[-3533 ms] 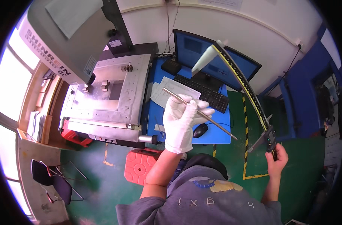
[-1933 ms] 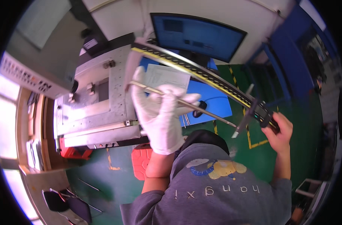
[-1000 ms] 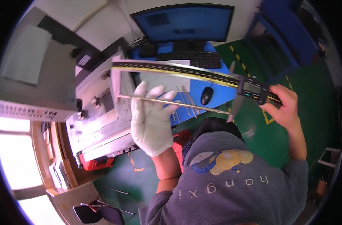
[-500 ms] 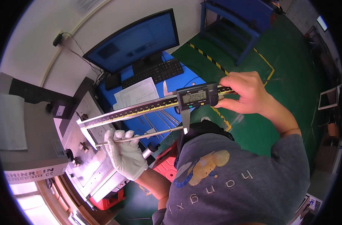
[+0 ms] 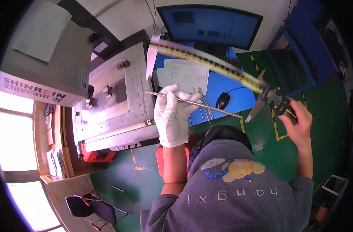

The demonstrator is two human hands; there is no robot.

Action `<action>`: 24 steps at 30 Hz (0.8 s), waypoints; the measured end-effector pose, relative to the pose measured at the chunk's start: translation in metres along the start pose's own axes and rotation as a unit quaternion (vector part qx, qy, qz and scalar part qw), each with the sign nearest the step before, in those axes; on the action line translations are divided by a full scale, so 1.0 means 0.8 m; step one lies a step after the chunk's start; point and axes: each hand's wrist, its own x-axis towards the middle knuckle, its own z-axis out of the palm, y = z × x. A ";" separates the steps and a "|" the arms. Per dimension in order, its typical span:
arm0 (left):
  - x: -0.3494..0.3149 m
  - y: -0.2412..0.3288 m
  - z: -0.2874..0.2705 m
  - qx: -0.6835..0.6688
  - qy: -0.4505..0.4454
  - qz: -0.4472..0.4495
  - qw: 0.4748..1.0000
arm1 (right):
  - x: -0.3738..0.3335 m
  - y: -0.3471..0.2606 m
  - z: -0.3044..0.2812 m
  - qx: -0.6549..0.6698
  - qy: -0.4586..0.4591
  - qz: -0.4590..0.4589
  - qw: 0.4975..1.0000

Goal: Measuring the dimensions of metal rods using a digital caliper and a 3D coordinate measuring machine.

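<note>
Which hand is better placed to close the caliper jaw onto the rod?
Right, probably. The bare right hand already grips the long digital caliper's slider, its jaw tip near the thin metal rod's end. The white-gloved left hand is occupied holding the rod.

— Where have we got room?
— Right of the mouse [image 5: 223, 101], the blue table [image 5: 238, 92] lies bare.
— And left?
— The grey machine [image 5: 114, 96] blocks us; far off, the monitor [image 5: 211, 25] and paper sheet [image 5: 186, 75] crowd it.
</note>
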 end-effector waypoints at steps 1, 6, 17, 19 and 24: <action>0.000 0.001 -0.005 -0.001 0.025 0.009 1.000 | -0.001 0.006 -0.001 -0.019 0.029 -0.021 0.999; 0.019 0.006 -0.063 0.021 0.184 0.119 0.975 | -0.011 0.023 -0.030 -0.049 0.048 -0.038 0.997; -0.008 -0.057 -0.127 -0.020 0.151 -0.126 0.980 | -0.004 0.021 -0.020 -0.215 -0.127 -0.207 0.946; -0.013 -0.065 -0.129 -0.018 0.135 -0.181 0.974 | -0.001 0.026 -0.013 -0.203 -0.140 -0.204 0.948; -0.027 -0.099 -0.124 -0.096 0.187 -0.217 0.953 | 0.009 0.030 -0.001 -0.189 -0.201 -0.156 0.949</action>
